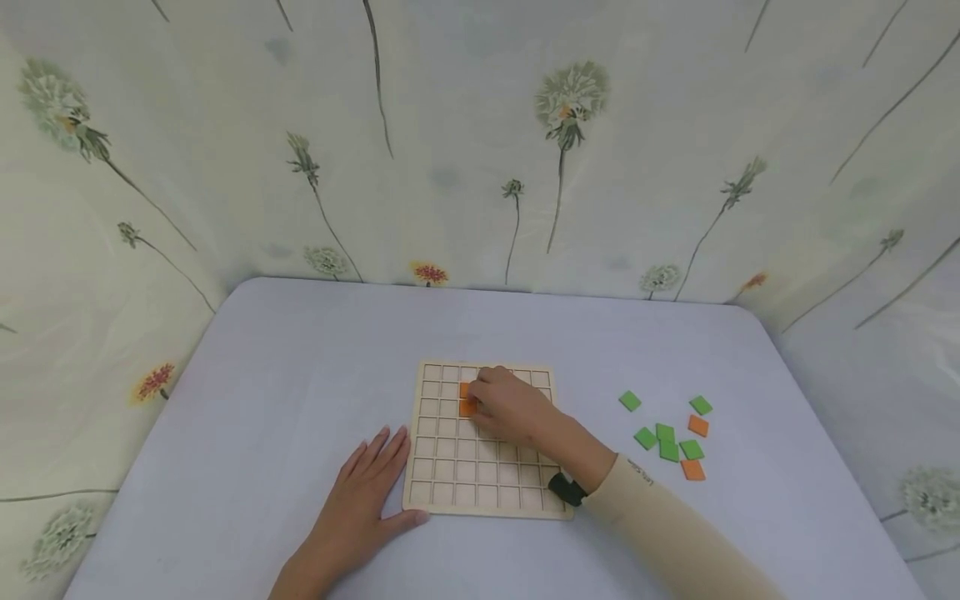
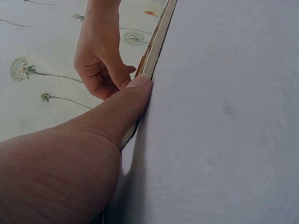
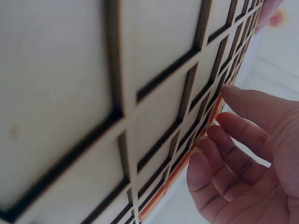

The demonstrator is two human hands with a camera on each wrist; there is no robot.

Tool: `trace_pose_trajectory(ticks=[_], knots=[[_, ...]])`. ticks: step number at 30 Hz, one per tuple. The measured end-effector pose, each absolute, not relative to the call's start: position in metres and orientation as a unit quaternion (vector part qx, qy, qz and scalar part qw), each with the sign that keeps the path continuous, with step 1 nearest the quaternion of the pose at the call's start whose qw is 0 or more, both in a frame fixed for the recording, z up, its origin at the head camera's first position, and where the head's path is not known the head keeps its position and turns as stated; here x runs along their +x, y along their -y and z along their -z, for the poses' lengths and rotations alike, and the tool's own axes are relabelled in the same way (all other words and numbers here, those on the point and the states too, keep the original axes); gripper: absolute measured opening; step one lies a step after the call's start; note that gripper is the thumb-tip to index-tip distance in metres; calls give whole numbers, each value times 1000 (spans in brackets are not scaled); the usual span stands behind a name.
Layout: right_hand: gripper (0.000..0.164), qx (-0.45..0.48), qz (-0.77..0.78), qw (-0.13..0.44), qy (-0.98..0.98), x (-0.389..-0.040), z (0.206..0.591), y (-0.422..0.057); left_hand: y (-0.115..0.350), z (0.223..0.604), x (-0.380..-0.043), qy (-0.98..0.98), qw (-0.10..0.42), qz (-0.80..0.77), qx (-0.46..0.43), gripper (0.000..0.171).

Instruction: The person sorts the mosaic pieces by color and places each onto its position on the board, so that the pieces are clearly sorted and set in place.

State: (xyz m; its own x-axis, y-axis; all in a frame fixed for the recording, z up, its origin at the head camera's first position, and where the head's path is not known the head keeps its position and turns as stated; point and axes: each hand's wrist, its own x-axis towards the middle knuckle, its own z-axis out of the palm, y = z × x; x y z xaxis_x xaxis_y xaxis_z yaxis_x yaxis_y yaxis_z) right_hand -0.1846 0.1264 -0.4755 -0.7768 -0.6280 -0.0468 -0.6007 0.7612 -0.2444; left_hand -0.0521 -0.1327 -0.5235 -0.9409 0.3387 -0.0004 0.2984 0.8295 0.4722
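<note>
A pale wooden grid board [image 1: 487, 511] with square cells lies on the table. Orange square tiles [image 1: 468, 408] sit in its upper middle cells; more orange shows along the grid in the right wrist view. My right hand [image 1: 513, 406] reaches over the board, fingers curled. In the right wrist view its thumb and index finger pinch at an orange tile [image 3: 217, 108] low against the grid; its other fingers hover close to the board. My left hand [image 1: 363, 492] lies flat with spread fingers, fingertips along the board's left edge and thumb on its near left corner.
Right of the board lie several loose green tiles [image 1: 669, 451], two of them touching or overlapping, and two orange tiles [image 1: 698, 426]. A dark wrist strap [image 1: 566, 489] is on the right wrist. Flowered cloth [image 1: 450, 167] hangs behind the white table [image 1: 315, 333].
</note>
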Motion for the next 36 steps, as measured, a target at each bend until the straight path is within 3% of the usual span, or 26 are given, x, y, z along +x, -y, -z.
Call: trace_pose_trajectory(ticks=[18,27,36], knots=[[23,-292,110,50,-949,-168,461,-180,127,523,-54,-958,54,-227,167,105],[28,-245,98,78,-961,-161,446,-227,129,529,-48,-956,21,-240,169,102],[29,-182,78,79,-977,-133,450,-290,128,527,-47,-955,22,-238,177,102]])
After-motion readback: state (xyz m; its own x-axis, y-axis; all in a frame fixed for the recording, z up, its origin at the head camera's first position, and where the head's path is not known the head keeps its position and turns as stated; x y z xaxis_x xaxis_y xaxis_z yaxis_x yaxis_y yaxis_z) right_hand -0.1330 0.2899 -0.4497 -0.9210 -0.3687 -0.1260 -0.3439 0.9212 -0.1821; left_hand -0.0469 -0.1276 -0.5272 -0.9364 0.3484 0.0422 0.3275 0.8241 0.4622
